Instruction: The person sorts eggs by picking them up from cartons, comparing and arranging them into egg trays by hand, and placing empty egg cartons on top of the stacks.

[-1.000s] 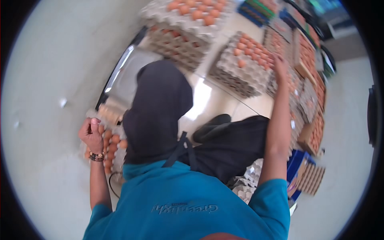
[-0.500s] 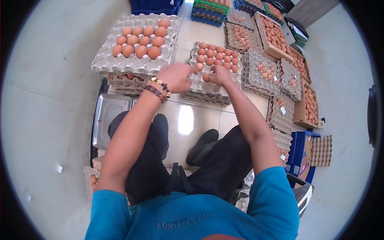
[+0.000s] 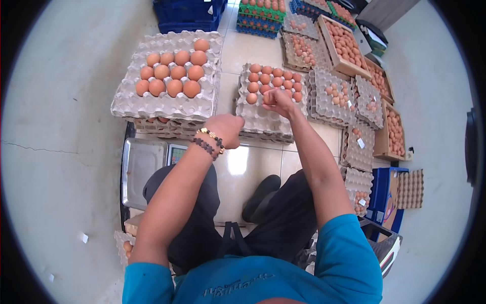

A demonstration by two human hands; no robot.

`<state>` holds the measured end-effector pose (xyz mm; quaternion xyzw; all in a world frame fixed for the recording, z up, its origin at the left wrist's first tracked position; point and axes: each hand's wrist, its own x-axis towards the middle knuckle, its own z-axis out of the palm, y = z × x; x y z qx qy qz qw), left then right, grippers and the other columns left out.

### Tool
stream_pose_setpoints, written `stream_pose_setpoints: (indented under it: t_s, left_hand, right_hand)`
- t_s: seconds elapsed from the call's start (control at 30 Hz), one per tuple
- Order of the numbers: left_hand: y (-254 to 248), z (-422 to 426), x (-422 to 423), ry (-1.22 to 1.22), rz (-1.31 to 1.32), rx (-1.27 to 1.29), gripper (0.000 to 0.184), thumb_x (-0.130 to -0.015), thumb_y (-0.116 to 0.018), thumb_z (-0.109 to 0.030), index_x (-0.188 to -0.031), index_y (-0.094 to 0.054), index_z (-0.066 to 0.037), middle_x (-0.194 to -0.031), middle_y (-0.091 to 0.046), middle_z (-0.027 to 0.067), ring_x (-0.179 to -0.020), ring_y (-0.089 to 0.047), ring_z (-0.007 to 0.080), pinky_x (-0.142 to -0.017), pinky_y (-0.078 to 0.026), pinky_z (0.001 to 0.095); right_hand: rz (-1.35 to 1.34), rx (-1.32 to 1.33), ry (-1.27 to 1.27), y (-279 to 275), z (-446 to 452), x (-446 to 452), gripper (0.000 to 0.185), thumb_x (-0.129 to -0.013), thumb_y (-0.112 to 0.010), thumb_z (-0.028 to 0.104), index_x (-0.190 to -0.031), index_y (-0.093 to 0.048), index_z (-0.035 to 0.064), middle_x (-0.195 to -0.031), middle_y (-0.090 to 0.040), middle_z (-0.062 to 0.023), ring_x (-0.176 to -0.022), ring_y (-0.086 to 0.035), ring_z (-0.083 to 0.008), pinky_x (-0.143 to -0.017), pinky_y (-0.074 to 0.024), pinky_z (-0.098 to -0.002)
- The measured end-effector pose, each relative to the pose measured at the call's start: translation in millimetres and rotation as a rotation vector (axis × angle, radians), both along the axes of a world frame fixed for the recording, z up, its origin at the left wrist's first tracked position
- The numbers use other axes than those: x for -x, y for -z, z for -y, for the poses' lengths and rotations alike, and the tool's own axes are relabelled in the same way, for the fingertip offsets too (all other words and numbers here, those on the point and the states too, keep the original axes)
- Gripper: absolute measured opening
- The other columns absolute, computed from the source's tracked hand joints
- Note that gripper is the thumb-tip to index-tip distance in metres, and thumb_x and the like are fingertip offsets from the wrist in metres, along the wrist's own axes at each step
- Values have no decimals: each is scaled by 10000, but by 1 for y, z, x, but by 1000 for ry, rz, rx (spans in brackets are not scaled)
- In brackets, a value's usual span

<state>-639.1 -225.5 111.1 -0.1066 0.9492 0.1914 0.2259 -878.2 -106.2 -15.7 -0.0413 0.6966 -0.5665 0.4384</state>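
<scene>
My right hand [image 3: 281,103] is closed with a brown egg [image 3: 267,100] between thumb and fingers, just above a grey pulp egg tray [image 3: 263,120]. Several brown eggs [image 3: 277,81] fill the far rows of that tray, while its near cups are bare. Beside the tray's front left corner is my left hand [image 3: 225,130], its fingers curled; whatever they may hold is hidden. Beaded bracelets [image 3: 206,144] circle the left wrist. To the left stands a taller stack of pulp trays [image 3: 124,101], with several eggs [image 3: 174,72] on top.
A metal pan [image 3: 132,187] and a scale display [image 3: 177,154] are below the left stack. More egg trays [image 3: 360,147] and wooden crates of eggs [image 3: 392,131] line the right. Blue crates [image 3: 187,17] and coloured egg trays [image 3: 260,23] stand farther back.
My left hand has drawn back toward me, off the middle tray to its front corner. My right hand stays over the tray, now with an egg visible in its fingers. The view has shifted slightly.
</scene>
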Motion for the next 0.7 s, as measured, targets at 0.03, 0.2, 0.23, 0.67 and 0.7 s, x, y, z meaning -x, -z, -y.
stream_pose_setpoints:
  t_s: [0.03,0.2,0.23,0.67,0.7]
  left_hand:
    - [-1,-3,0,7,-6,1,475,-753,-638,-131,-1228,-630,-117,-1083,-689,174,-1046,-652,330,-905,-525,434]
    - [-1,-15,1,37,-16,12,473,-740,-629,-123,-1213,-639,-125,-1069,-696,166,-1020,-665,328,-875,-539,440]
    - [-2,-16,0,33,-22,15,474,-738,-629,-121,-1212,-640,-126,-1068,-697,166,-1020,-666,327,-875,-539,439]
    - [3,11,7,-234,-659,-198,579,-765,-664,-93,-1303,-490,34,-1060,-661,261,-1020,-627,416,-893,-507,466]
    - [-1,9,9,-268,-782,-224,614,-765,-682,-107,-1321,-469,43,-1058,-660,262,-1015,-626,421,-892,-507,463]
  right_hand:
    - [-62,-67,1,5,10,-1,140,-740,-649,198,-725,-578,78,-723,-523,-15,-780,-611,-162,-724,-562,-361]
    - [-659,-612,-90,5,50,-37,463,-661,-747,365,-970,-634,39,-951,-684,-132,-954,-677,-270,-846,-553,-427]
    - [-798,-704,-105,5,54,-43,523,-646,-758,383,-1016,-638,32,-1009,-700,-159,-989,-683,-294,-857,-552,-431]
    - [201,118,-326,-59,15,-14,273,-820,-719,257,-926,-571,54,-723,-574,-55,-517,-548,-126,-409,-390,-251]
    - [156,142,-366,-73,13,-22,274,-820,-722,262,-924,-579,51,-721,-576,-57,-519,-550,-127,-413,-393,-248]
